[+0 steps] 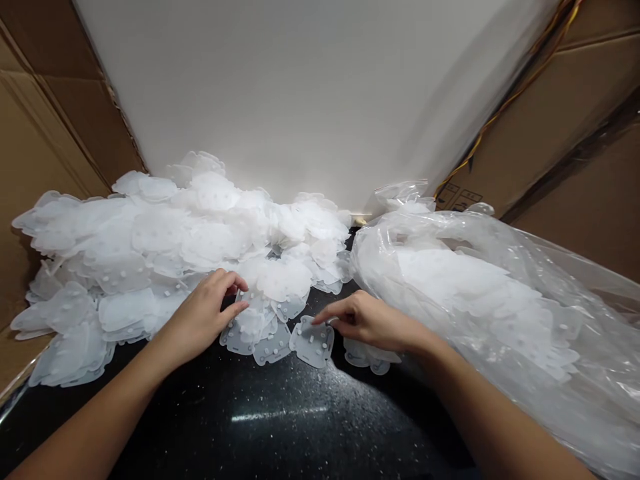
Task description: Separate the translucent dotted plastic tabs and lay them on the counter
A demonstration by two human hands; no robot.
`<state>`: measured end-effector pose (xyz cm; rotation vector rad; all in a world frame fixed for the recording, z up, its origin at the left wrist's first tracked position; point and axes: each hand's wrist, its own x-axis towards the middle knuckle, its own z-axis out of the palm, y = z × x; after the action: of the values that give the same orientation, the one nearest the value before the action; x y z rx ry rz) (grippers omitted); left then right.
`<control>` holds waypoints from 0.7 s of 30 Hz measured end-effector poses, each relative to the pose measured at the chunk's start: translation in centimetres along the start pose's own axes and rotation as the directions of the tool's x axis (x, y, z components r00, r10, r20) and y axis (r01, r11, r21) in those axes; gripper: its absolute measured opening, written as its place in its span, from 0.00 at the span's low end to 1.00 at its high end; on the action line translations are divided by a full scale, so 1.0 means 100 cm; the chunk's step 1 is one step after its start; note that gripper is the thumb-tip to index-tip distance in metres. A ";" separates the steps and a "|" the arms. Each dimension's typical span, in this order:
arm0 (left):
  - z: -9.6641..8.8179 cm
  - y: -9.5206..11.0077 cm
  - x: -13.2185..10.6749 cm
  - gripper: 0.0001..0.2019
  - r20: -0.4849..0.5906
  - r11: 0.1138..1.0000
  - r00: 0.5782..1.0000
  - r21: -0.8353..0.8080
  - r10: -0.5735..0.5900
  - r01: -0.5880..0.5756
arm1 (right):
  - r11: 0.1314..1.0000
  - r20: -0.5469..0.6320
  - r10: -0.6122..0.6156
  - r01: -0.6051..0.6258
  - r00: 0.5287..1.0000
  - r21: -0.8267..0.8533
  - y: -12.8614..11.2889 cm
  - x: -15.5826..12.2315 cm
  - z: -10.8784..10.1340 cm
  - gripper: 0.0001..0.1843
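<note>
My left hand [207, 313] is at the front edge of a heap of thin translucent white plastic pieces [170, 230], thumb and fingers apart with nothing visible between them. Beside its fingertips, several pieces overlap in a small cluster. My right hand [367, 321] has its index finger stretched out to the upper right corner of one piece [311, 343], which lies flat on the dark surface. That piece is squarish with rounded corners and small raised dots. The right thumb is apart from the index finger. Below the right hand, more pieces [367, 358] lie partly hidden.
On the right, a large clear plastic bag [535, 247] holds many similar pieces. A small clear bag [403, 193] lies behind it. A black speckled tabletop [280, 427] meets a white panel [310, 93] at the back. Cardboard [45, 133] stands left; a yellow twisted wire [505, 107] runs right.
</note>
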<state>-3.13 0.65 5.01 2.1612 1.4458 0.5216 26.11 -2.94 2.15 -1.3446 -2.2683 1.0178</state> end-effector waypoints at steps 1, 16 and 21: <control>-0.002 -0.005 0.001 0.13 0.034 0.998 0.999 0.057 -0.018 0.016 | 0.999 -0.031 0.044 -0.045 0.999 -0.026 0.001 -0.001 -0.002 0.21; -0.003 0.001 0.002 0.11 0.159 0.989 0.978 0.079 -0.137 0.126 | 0.972 -0.013 0.233 -0.233 0.972 0.014 -0.009 0.008 0.012 0.18; 0.002 0.015 -0.001 0.12 0.181 0.955 0.982 -0.274 -0.061 0.110 | 0.968 -0.017 0.248 -0.247 0.969 0.033 -0.004 0.013 0.018 0.13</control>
<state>-1.93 0.09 5.70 1.8615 1.2806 0.4679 24.09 -2.73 1.06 -1.6487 -2.0973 1.1046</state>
